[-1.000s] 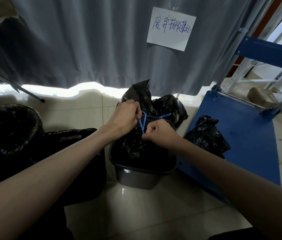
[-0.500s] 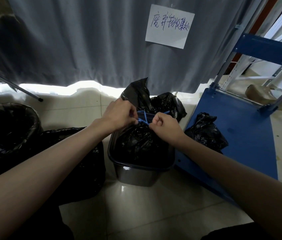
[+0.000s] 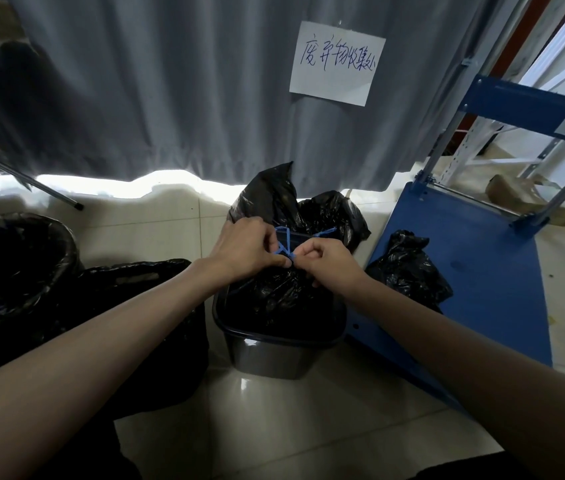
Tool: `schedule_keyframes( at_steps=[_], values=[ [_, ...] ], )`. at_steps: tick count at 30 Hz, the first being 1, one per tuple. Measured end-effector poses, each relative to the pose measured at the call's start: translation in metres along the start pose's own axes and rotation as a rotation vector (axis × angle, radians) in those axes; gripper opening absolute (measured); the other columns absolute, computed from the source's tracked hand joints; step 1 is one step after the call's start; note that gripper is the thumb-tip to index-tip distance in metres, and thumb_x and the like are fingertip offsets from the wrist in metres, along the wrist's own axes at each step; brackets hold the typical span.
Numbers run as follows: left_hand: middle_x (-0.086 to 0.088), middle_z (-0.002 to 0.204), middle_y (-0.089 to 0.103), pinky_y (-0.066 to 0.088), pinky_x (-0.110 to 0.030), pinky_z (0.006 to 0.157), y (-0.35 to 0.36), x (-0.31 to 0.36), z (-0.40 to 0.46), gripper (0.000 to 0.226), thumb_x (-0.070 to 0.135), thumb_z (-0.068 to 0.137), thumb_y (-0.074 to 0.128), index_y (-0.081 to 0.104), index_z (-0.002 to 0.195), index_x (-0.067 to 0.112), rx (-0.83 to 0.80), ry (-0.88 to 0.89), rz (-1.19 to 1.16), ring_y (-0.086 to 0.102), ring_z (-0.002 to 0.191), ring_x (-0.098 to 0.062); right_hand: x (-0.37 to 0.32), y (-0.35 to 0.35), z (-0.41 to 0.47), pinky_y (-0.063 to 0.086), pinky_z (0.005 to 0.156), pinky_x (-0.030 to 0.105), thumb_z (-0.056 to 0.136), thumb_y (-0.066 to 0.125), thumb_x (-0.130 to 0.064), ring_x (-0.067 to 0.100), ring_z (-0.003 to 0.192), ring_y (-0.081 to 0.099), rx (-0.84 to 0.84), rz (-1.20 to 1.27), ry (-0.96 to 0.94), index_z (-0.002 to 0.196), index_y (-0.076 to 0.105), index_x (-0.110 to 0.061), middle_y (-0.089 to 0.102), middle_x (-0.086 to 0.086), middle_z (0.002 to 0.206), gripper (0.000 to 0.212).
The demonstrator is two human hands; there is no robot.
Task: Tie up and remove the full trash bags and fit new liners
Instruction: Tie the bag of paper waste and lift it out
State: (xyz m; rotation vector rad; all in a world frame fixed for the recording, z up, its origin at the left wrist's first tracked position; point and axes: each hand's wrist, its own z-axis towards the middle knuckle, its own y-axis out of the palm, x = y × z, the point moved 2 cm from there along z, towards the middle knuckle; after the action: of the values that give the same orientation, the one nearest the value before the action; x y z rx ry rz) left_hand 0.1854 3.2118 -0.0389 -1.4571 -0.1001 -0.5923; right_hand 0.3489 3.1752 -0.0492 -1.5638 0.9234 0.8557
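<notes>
The left hand [image 3: 250,249] and the right hand [image 3: 326,263] each pinch the blue drawstring [image 3: 286,242] above the full trash bag [image 3: 274,296] in the grey bin [image 3: 274,355]. I think a hard pull could tear the thin plastic.

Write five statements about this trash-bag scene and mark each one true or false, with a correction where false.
1. Both hands pinch the thin blue drawstring of the black plastic trash bag. True.
2. That bag sits inside the dark rectangular plastic bin. True.
3. The white paper sign lies on the floor. False: it hangs on the grey curtain.
4. The left hand rests on the blue metal cart. False: it is over the bin, beside the right hand.
5. A small black knotted bag lies on the blue cart. True.
</notes>
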Motion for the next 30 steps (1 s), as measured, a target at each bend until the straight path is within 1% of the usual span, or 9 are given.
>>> schedule_keyframes(
  at_steps=[3,7,12,16,18,22,26,28,30],
  values=[
    [0.012,0.073,0.064,0.045,-0.033,0.08,0.005,0.001,0.0,0.034,0.053,0.068,0.079,0.063,0.079,0.025,-0.021,0.01,-0.035,0.061,0.075,-0.009,0.001,0.0,-0.001,0.045,0.052,0.02,0.08,0.078,-0.016,0.005,0.058,0.054,-0.008,-0.001,0.009,0.077,0.067,-0.017,0.058,-0.008,0.059,0.01],
    [0.015,0.074,0.062,0.04,-0.032,0.088,0.008,0.005,0.0,0.023,0.048,0.071,0.077,0.063,0.082,0.033,-0.006,0.013,-0.007,0.062,0.081,-0.009,0.002,0.0,-0.001,0.047,0.054,0.021,0.082,0.074,-0.012,0.008,0.063,0.055,-0.005,0.012,0.039,0.082,0.071,-0.012,0.061,-0.003,0.064,0.003],
    [0.012,0.074,0.063,0.034,-0.032,0.084,0.017,0.008,-0.004,0.023,0.047,0.076,0.07,0.061,0.079,0.026,0.044,0.072,0.076,0.057,0.076,-0.01,0.0,0.0,0.001,0.05,0.055,0.022,0.09,0.068,-0.016,0.01,0.064,0.055,-0.087,-0.03,0.101,0.08,0.071,-0.014,0.061,0.002,0.07,0.011],
    [0.008,0.075,0.063,0.037,-0.032,0.084,0.02,0.012,-0.007,0.012,0.033,0.078,0.065,0.058,0.073,0.025,0.064,0.166,0.192,0.059,0.078,-0.015,-0.002,-0.001,0.0,0.047,0.051,0.02,0.095,0.06,-0.017,0.01,0.058,0.051,-0.184,-0.093,0.181,0.072,0.064,-0.017,0.055,0.003,0.066,0.024],
    [0.006,0.074,0.063,0.036,-0.031,0.082,0.021,0.015,-0.007,0.011,0.027,0.078,0.063,0.056,0.07,0.024,0.072,0.199,0.223,0.059,0.077,-0.017,-0.002,-0.001,0.0,0.047,0.052,0.019,0.097,0.056,-0.017,0.01,0.06,0.051,-0.225,-0.103,0.238,0.074,0.062,-0.014,0.054,0.004,0.068,0.024],
    [0.005,0.07,0.062,0.026,-0.027,0.072,0.023,0.018,-0.009,0.014,0.021,0.078,0.062,0.054,0.066,0.021,0.074,0.253,0.251,0.056,0.073,-0.019,-0.003,0.0,0.001,0.049,0.053,0.022,0.098,0.052,-0.015,0.01,0.061,0.051,-0.267,-0.088,0.33,0.073,0.052,-0.012,0.05,0.003,0.067,0.025],
    [0.006,0.066,0.057,0.019,-0.027,0.069,0.024,0.016,-0.007,0.022,0.02,0.077,0.063,0.047,0.062,0.022,0.072,0.28,0.255,0.054,0.07,-0.02,-0.005,-0.001,-0.001,0.05,0.054,0.025,0.099,0.052,-0.013,0.011,0.063,0.053,-0.327,0.036,0.449,0.081,0.048,-0.013,0.049,0.002,0.069,0.019],
    [0.008,0.067,0.054,0.021,-0.028,0.07,0.025,0.016,-0.007,0.023,0.02,0.078,0.062,0.044,0.064,0.023,0.062,0.286,0.269,0.053,0.071,-0.019,-0.006,-0.002,-0.002,0.052,0.055,0.025,0.099,0.052,-0.011,0.011,0.063,0.054,-0.365,0.099,0.471,0.079,0.049,-0.012,0.048,0.002,0.069,0.02],
    [0.009,0.07,0.054,0.029,-0.029,0.073,0.024,0.015,-0.006,0.02,0.022,0.08,0.06,0.044,0.068,0.024,0.065,0.284,0.274,0.054,0.074,-0.018,-0.007,-0.001,-0.003,0.052,0.057,0.025,0.097,0.054,-0.009,0.011,0.063,0.053,-0.362,0.122,0.432,0.074,0.051,-0.012,0.049,0.002,0.067,0.023]
  ],
)
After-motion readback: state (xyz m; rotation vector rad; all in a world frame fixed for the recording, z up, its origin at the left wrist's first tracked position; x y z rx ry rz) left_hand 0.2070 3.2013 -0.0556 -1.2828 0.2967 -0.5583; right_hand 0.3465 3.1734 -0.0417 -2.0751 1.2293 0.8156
